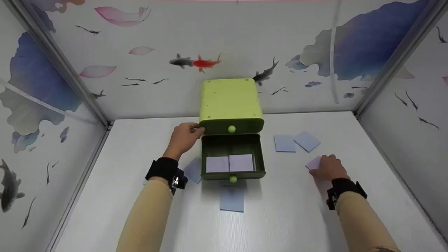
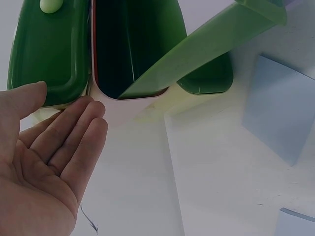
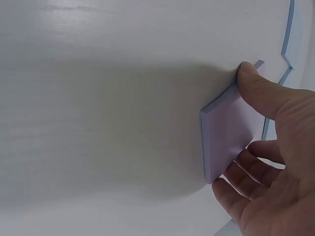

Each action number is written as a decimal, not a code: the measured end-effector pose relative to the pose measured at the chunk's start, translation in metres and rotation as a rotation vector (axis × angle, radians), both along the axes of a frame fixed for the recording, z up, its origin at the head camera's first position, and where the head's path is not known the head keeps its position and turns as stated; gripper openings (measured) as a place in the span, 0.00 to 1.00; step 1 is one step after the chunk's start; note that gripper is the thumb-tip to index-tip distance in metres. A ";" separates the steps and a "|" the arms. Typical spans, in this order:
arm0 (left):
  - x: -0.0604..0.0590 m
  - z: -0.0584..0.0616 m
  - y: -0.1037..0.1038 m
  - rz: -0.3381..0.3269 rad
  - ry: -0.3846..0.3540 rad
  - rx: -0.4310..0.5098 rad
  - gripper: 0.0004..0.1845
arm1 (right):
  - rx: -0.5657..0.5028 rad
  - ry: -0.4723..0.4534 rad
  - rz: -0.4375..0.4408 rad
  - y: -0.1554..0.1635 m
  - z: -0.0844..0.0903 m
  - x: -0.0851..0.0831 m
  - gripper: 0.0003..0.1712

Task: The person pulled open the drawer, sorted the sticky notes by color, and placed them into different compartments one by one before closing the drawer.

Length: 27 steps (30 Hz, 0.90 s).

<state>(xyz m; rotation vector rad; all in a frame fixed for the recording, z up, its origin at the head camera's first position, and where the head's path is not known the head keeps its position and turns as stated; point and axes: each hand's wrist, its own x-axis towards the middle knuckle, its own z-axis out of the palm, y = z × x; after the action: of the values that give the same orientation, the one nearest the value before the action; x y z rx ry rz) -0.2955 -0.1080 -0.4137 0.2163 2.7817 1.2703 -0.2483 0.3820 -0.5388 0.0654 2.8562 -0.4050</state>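
A small lime-green drawer cabinet (image 1: 231,99) stands against the back wall. Its lower drawer (image 1: 260,154) is pulled out, and two lilac squares (image 1: 217,164) lie side by side inside. My left hand (image 1: 184,138) touches the cabinet's left front corner. In the left wrist view its fingers (image 2: 81,152) are fairly straight, with the thumb by the dark green upper drawer front (image 2: 49,54). On the right of the table, my right hand (image 1: 332,168) pinches a thin lilac square (image 3: 231,128) by opposite edges, thumb on one side and fingers on the other.
Two blue squares (image 1: 285,144) lie right of the cabinet, their corners nearly touching. Another blue square (image 1: 231,200) lies before the drawer, and one more blue square (image 1: 193,170) sits left of it, partly behind my left wrist. Patterned panels (image 1: 140,94) enclose the white table.
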 end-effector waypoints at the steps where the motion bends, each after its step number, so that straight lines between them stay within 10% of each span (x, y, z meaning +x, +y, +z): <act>1: 0.000 0.000 0.000 -0.001 0.002 -0.001 0.23 | 0.001 0.002 0.005 0.000 0.000 0.000 0.42; 27: 0.000 -0.002 0.000 0.009 0.012 0.013 0.23 | -0.052 -0.049 -0.061 -0.003 0.003 -0.003 0.51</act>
<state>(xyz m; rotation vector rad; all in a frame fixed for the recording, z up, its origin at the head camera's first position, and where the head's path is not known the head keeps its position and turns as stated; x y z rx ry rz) -0.2959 -0.1081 -0.4156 0.2133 2.7878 1.2942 -0.2514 0.3793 -0.5355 0.1505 2.7992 -0.4829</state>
